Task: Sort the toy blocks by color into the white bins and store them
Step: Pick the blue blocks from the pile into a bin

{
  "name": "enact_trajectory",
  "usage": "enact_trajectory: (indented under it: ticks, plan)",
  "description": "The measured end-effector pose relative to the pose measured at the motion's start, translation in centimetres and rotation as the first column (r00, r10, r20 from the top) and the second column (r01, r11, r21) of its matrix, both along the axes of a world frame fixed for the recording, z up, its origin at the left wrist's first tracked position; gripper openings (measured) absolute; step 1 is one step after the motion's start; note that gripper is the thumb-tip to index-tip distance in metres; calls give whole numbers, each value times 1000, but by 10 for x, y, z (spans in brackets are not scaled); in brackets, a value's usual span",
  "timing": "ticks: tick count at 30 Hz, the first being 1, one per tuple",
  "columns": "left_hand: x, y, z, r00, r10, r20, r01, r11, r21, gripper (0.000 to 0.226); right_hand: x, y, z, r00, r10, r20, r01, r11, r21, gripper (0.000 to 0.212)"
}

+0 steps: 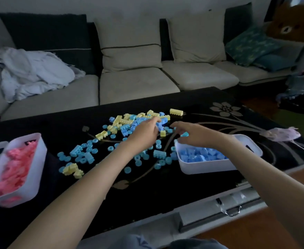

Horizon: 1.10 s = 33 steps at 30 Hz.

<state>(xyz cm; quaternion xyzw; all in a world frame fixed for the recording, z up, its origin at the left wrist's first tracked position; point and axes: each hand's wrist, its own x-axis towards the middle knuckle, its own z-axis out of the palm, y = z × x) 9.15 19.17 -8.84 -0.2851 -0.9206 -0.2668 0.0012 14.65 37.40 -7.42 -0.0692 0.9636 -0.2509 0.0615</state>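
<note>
Loose blocks [129,123] are sitting in a mixed blue-and-yellow pile mid tabletop [165,191], with blue rings [89,150] spreading toward the near edge. The pink bin [40,168] is sitting at the left, looking done. The blue bin [201,167] is sitting at the right, partly filled. The left hand [144,133] is reaching into the pile with fingers bent over blue pieces; I cannot tell if it is pinching one. The right hand [194,134] is hovering just past the blue bin's far rim, fingers spread wide and apparently holding nothing. The blocks are looking like small hard plastic, so probably light, stiff and not fragile, though likely smooth and prone to skidding on the glossy black top. Bricks are probably best pinched across the two long flat sides, not the studs. Rings are lying flat and low, so they are likely needing a fingertip pinch at the rim or a scoop. Stuck-together pieces are possibly coming up as clumps with the yellow blocks [176,111] mixed in.
</note>
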Motion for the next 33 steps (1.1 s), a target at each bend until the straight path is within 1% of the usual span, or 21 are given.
enact_trajectory:
  ticks: [2,4,6,8,11,13,16,19,21,23,25,27,29,30,31,32,33]
  plan:
    - [-25,-34,-8,990,138,-14,-138,990,-22,33,-20,-29,-6,996,92,22,-93,993,71,53]
    - [-47,-62,-19,974,227,-27,-228,963,-143,31,-43,-52,-9,994,113,-11,-111,990,84,45]
    - [-63,-80,-28,965,261,-27,-259,930,-261,29,-68,-71,-12,994,111,-15,-109,989,98,42]
    - [-74,-89,-35,967,254,-26,-250,918,-309,27,-91,-89,-19,991,130,8,-130,982,137,48]
    - [-87,-90,-42,978,191,-81,-208,896,-392,29,-120,-108,-33,986,157,51,-164,967,195,62]
    - [-96,-90,-47,983,138,-121,-177,889,-423,29,-139,-114,-43,983,173,60,-182,947,265,64]
    - [-109,-90,-52,986,80,-145,-132,909,-396,18,-157,-113,-52,988,154,31,-156,928,339,53]
    - [-116,-89,-54,988,40,-150,-92,928,-360,13,-166,-109,-56,989,145,21,-144,938,317,44]
    - [-120,-90,-52,991,31,-127,-68,952,-298,9,-171,-107,-56,988,154,32,-156,942,296,42]
    - [-120,-93,-49,997,47,-54,-57,981,-187,8,-175,-104,-55,988,130,77,-147,951,271,41]
    - [-117,-93,-44,996,89,27,-87,995,-57,20,-179,-102,-54,982,93,164,-128,968,217,41]
    - [-115,-90,-39,989,136,63,-141,987,82,25,-180,-100,-54,973,73,219,-114,977,182,40]
    - [-114,-87,-37,974,203,99,-219,954,202,18,-180,-99,-54,969,65,239,-111,977,183,42]
    - [-115,-85,-37,967,231,110,-250,945,213,12,-179,-99,-54,967,64,246,-112,976,187,44]
    - [-117,-83,-38,964,241,115,-260,946,192,7,-178,-100,-54,965,64,253,-114,976,186,46]
    - [-120,-81,-40,964,238,116,-254,955,152,4,-179,-100,-54,964,63,257,-113,976,184,46]
    - [-122,-79,-42,967,227,115,-239,966,102,6,-179,-101,-53,965,64,254,-112,977,181,45]
